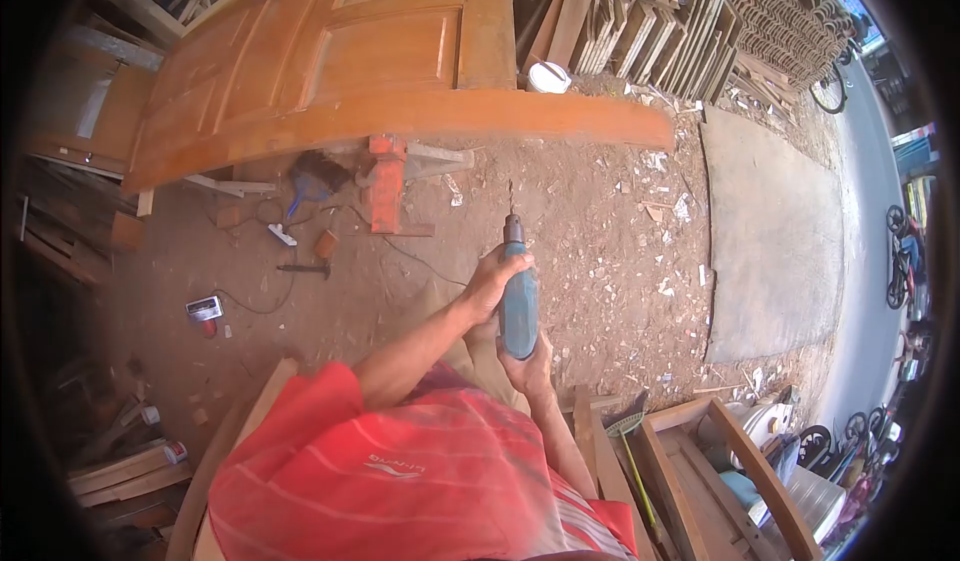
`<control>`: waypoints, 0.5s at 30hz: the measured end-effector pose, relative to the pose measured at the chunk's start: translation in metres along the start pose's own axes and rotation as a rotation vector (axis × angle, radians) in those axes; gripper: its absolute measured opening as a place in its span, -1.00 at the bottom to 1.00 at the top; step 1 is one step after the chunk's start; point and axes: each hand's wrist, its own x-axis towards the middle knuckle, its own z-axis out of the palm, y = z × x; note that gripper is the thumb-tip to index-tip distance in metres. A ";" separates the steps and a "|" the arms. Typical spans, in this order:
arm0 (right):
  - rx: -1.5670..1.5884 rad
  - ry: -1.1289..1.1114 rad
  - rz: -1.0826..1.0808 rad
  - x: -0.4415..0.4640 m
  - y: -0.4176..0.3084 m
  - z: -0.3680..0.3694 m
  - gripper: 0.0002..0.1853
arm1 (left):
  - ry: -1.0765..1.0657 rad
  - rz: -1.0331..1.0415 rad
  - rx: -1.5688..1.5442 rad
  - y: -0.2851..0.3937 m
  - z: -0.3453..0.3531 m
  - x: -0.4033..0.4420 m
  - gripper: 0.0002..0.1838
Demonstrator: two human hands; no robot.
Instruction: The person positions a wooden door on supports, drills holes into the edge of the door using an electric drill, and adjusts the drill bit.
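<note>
A blue-green power drill [519,306] is held in front of my body, its dark chuck and spiral bit [511,199] pointing away from me. My left hand [496,279] wraps around the drill's front, just behind the chuck. At the rear end, my right hand [530,363] grips the drill from below, with most of its fingers hidden. Beyond the bit lies a varnished panelled wooden door [385,61], its long edge [450,114] facing me. The bit is apart from that edge. Below the edge stands an orange-red metal stand or clamp [386,186].
A hammer [303,269], a corded tool [205,310] and a cable lie on the dirt floor at left. A white bucket [547,78] stands behind the door edge. Stacked boards [640,31] are at back right, a flat sheet [775,236] at right, a wooden frame [760,461] nearer me.
</note>
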 end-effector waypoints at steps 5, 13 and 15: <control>-0.017 -0.021 0.064 0.009 -0.017 0.013 -0.55 | 0.004 0.038 0.025 0.016 -0.018 0.003 -0.55; -0.019 -0.137 0.260 -0.003 -0.030 0.036 -0.57 | 0.047 0.112 0.116 0.033 -0.042 -0.026 -0.53; -0.163 -0.141 0.313 -0.002 -0.049 0.039 -0.56 | 0.064 0.071 0.058 0.031 -0.048 -0.026 -0.50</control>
